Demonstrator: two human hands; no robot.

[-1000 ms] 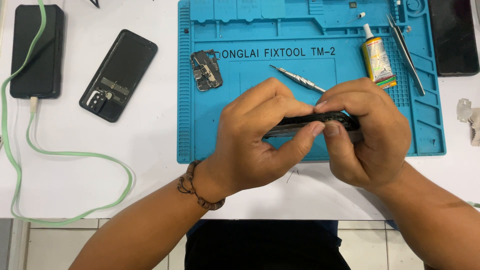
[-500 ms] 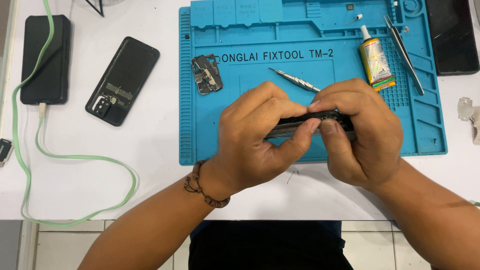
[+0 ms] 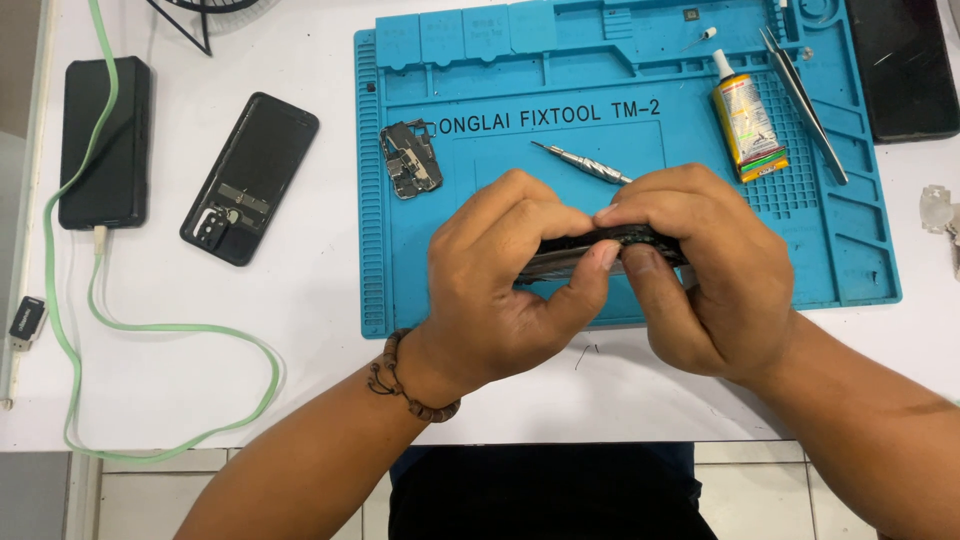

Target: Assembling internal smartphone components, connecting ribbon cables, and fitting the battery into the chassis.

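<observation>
Hands over blue repair mat (image 3: 420, 290), left hand (image 3: 510, 290) and right hand (image 3: 715, 285) fingers pinching dark phone (image 3: 610, 243) edge-on

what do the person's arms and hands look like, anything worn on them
Both forearms are bare, with no sleeves showing in the frame. The left hand and the right hand wear no gloves, and no rings are visible. The only thing worn is a brown beaded bracelet around the left wrist, made of small round beads.
</observation>
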